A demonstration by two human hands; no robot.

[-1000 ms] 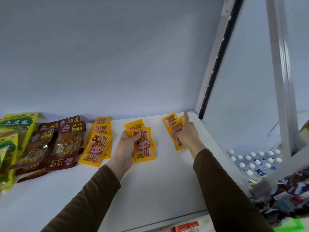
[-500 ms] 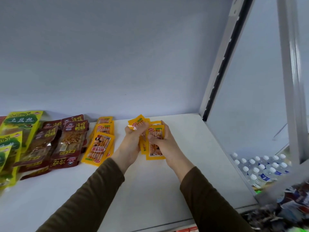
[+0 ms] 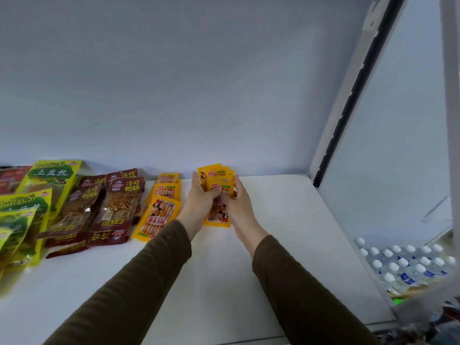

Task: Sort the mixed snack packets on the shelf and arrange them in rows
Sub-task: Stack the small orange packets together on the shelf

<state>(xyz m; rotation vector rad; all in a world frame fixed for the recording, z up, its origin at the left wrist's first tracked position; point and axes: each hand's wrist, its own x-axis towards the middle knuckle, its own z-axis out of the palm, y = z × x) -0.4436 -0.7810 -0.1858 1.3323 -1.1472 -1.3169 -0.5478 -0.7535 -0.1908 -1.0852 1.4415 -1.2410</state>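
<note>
Both hands hold one bundle of small yellow snack packets point(image 3: 217, 179) above the white shelf point(image 3: 286, 232), near the back wall. My left hand point(image 3: 201, 199) grips its left side with the thumb over the front. My right hand point(image 3: 238, 202) grips its right side. A row of matching yellow packets point(image 3: 160, 210) lies flat just left of the hands. Further left lie overlapping dark red packets point(image 3: 117, 202), and beyond them yellow-green packets point(image 3: 47, 178) at the left edge.
The shelf's white upright post point(image 3: 348, 95) rises at the right rear corner. Below and right of the shelf stand several water bottles with white caps point(image 3: 408, 262). Bare white shelf surface spreads in front of and right of the hands.
My right hand carried its yellow packets from the right rear of the shelf leftward and joined them with those in my left hand. Both hands then moved the bundle slightly toward the back wall.
</note>
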